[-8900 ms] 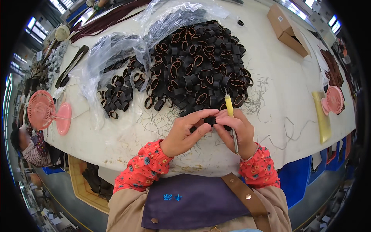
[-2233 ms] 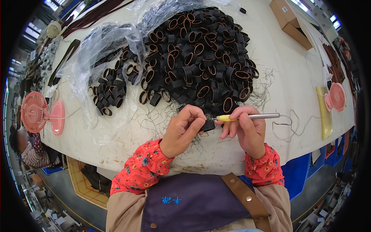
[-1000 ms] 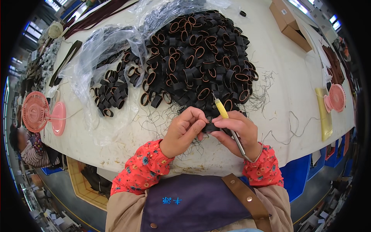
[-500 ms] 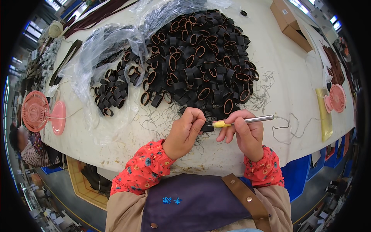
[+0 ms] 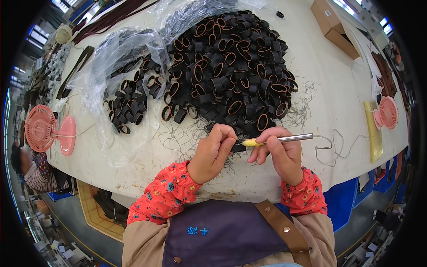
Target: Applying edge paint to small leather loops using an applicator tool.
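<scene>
My left hand (image 5: 214, 153) is closed, with thumb and forefinger pinching a small black strap loop (image 5: 239, 148). In my right hand (image 5: 283, 153) is a corded pen-shaped tool (image 5: 294, 138), with a silver barrel and a yellow front part, gripped between thumb and fingers. The tool lies nearly level, its front end at the loop's upper edge; its very tip is too small to make out. Just beyond both hands rises a large heap of black strap loops (image 5: 231, 75) with brown inner faces.
Clear plastic bags (image 5: 129, 49) and a smaller pile of loops (image 5: 129, 107) lie left of the heap. Pink fans stand at the left (image 5: 41, 122) and right (image 5: 388, 113). A cardboard box (image 5: 334, 29) sits far right. The tool's grey cord (image 5: 327, 163) trails rightward; loose threads (image 5: 302, 104) litter the table.
The pen-shaped tool has shifted slightly left along the loop, and its cord has swung a little. My left hand and the loop have hardly moved.
</scene>
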Motion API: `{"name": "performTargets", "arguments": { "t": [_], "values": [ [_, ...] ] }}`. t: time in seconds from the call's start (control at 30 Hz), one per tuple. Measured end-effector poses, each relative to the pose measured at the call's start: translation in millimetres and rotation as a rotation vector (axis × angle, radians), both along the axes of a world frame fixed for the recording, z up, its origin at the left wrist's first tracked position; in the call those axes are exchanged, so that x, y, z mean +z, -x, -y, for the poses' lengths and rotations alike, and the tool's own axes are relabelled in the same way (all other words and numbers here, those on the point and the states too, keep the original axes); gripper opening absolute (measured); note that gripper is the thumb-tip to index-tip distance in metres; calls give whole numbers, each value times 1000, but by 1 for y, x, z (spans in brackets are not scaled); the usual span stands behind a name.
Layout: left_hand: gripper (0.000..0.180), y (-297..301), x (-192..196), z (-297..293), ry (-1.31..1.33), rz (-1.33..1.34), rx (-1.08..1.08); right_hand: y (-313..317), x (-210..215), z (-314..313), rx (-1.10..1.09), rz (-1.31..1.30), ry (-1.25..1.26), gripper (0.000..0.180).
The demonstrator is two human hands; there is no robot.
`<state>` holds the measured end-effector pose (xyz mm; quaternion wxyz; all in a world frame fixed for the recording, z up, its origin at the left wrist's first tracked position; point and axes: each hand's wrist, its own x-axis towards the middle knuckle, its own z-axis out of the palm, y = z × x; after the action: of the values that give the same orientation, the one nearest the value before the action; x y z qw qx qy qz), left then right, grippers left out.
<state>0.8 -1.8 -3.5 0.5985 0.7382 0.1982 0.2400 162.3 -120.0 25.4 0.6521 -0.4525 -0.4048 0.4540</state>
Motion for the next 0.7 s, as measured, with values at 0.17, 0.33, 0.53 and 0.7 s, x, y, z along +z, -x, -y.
{"name": "performTargets", "arguments": {
  "t": [0.17,0.33,0.53,0.7],
  "values": [
    [9,0,0,0,-8,9,4,0,0,0,-1,3,6,24],
    [9,-1,-1,1,-4,2,10,-1,-1,1,4,10,-7,24],
    [8,-1,0,2,-2,24,45,-1,0,1,18,-18,-6,23],
    [9,-4,-2,0,73,104,54,4,1,-6,-135,178,-53,18]
  ]
}}
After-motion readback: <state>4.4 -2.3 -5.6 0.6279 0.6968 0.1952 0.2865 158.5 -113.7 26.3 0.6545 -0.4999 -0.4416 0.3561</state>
